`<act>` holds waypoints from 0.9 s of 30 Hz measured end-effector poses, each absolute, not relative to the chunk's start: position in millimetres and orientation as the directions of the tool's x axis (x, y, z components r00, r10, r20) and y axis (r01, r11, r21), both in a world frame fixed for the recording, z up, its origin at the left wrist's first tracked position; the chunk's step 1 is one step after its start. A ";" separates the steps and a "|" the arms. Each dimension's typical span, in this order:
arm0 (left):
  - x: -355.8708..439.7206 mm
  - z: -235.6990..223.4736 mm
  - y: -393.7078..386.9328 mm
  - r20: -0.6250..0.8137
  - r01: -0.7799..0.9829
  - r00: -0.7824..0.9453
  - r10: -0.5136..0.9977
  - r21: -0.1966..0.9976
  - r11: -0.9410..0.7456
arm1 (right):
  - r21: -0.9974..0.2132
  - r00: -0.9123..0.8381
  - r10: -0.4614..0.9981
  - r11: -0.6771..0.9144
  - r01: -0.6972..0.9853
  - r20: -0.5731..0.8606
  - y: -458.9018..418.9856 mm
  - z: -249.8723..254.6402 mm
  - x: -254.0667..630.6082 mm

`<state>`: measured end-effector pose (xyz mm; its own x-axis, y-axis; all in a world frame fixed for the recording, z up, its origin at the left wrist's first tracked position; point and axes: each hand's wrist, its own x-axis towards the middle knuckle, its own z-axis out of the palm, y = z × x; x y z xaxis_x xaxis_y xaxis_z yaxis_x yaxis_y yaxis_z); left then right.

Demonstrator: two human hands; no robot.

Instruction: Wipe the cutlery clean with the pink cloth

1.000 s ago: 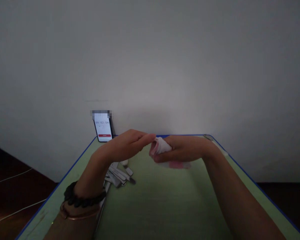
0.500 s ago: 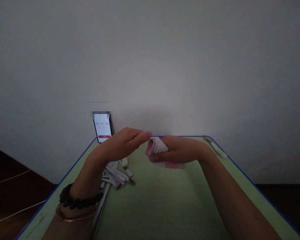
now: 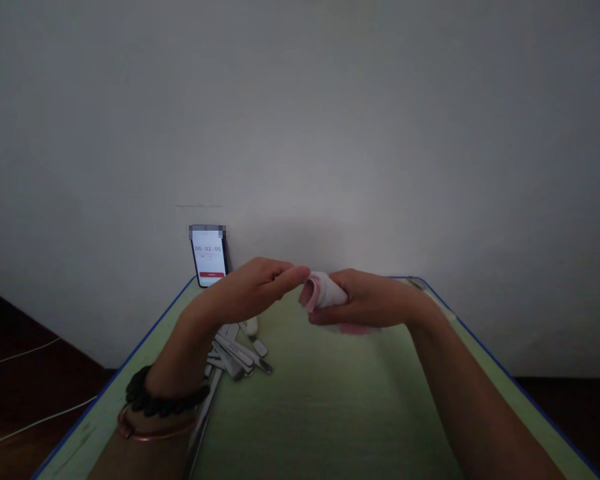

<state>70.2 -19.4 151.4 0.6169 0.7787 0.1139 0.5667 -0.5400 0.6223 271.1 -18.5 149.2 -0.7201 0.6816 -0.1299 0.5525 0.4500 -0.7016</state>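
My right hand (image 3: 367, 297) is wrapped round a bunched pink-and-white cloth (image 3: 325, 291), held above the green table. The cloth's rolled end points left, and a loose flap hangs below my fingers. My left hand (image 3: 255, 287) is closed, thumb pressed along the fingers, its tip right at the cloth's left end. Whatever lies in this hand, if anything, is hidden from view. Below and behind my left wrist lies a loose pile of flat, light-handled utensils (image 3: 235, 353) whose exact kind is hard to make out.
A phone (image 3: 210, 257) showing a running timer leans on the wall (image 3: 300, 133) at the back left. Near the table's (image 3: 330, 407) right rear corner lies a utensil (image 3: 417, 283), partly covered by my right wrist. A long metallic strip (image 3: 203, 417) runs beside my left forearm.
Both hands and the cloth shifted slightly left, then back right, staying close together. The cloth's rolled end now shows a rounder opening. The utensil pile stays put.
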 end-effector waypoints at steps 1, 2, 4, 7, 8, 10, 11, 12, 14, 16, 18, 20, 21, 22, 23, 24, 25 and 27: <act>70.5 152.7 -19.9 0.109 0.563 0.626 0.772 0.621 -0.544 | -0.708 -0.732 0.673 0.464 0.532 -0.109 -18.7 149.3 268.9; 69.8 153.5 -20.4 0.105 0.565 0.631 0.769 0.618 -0.548 | -0.721 -0.746 0.660 0.471 0.508 -0.093 -18.6 149.0 268.6; 65.6 153.2 -20.6 0.102 0.582 0.615 0.782 0.610 -0.537 | -0.759 -0.773 0.629 0.462 0.459 -0.084 -17.8 147.2 273.3; 57.3 148.8 -18.8 0.100 0.605 0.560 0.822 0.628 -0.489 | -0.794 -0.785 0.611 0.423 0.437 -0.107 -16.6 144.4 285.5; 55.4 146.9 -17.8 0.106 0.606 0.543 0.833 0.638 -0.476 | -0.793 -0.778 0.617 0.413 0.447 -0.117 -16.5 144.1 288.4; 54.7 143.9 -15.9 0.128 0.609 0.513 0.849 0.642 -0.465 | -0.781 -0.764 0.632 0.410 0.471 -0.129 -16.9 144.5 289.9; 55.8 143.1 -15.3 0.136 0.618 0.501 0.855 0.636 -0.463 | -0.773 -0.762 0.634 0.417 0.478 -0.129 -17.3 145.2 288.5; 57.6 142.9 -15.0 0.137 0.628 0.493 0.859 0.628 -0.460 | -0.763 -0.762 0.635 0.429 0.483 -0.125 -17.7 146.0 285.9; 62.3 144.1 -15.4 0.117 0.647 0.497 0.860 0.610 -0.457 | -0.732 -0.759 0.644 0.469 0.494 -0.099 -18.1 147.3 278.9; 67.2 146.5 -16.8 0.090 0.659 0.514 0.853 0.595 -0.460 | -0.694 -0.755 0.653 0.517 0.501 -0.060 -17.9 147.9 271.8; 71.7 148.7 -18.4 0.067 0.668 0.523 0.850 0.587 -0.457 | -0.674 -0.758 0.651 0.544 0.500 -0.037 -17.3 147.5 266.7; 75.5 149.7 -19.9 0.035 0.674 0.537 0.843 0.583 -0.453 | -0.679 -0.759 0.649 0.535 0.503 -0.051 -16.7 146.5 263.8; 76.8 149.5 -20.3 0.020 0.674 0.548 0.836 0.582 -0.456 | -0.683 -0.754 0.654 0.522 0.512 -0.065 -16.5 145.8 263.4; 77.5 149.0 -20.4 0.010 0.670 0.562 0.827 0.581 -0.462 | -0.686 -0.745 0.663 0.508 0.521 -0.076 -16.2 145.2 263.6; 77.3 148.2 -20.1 0.006 0.664 0.576 0.818 0.580 -0.472 | -0.687 -0.736 0.672 0.494 0.533 -0.087 -16.0 144.6 264.5; 76.2 147.1 -19.4 0.008 0.658 0.584 0.812 0.581 -0.479 | -0.689 -0.728 0.679 0.482 0.542 -0.098 -15.8 144.1 266.0; 74.0 145.9 -18.2 0.010 0.657 0.583 0.812 0.582 -0.479 | -0.693 -0.723 0.682 0.468 0.548 -0.111 -15.7 143.7 268.2; 67.3 143.2 -14.8 0.013 0.662 0.566 0.824 0.589 -0.464 | -0.708 -0.715 0.685 0.436 0.556 -0.139 -15.7 143.6 273.9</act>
<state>67.3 -14.8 143.2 0.5661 0.8242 0.0134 0.6616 -0.4640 0.5891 273.9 -15.7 143.6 -0.7150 0.6852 -0.1389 0.5555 0.4362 -0.7079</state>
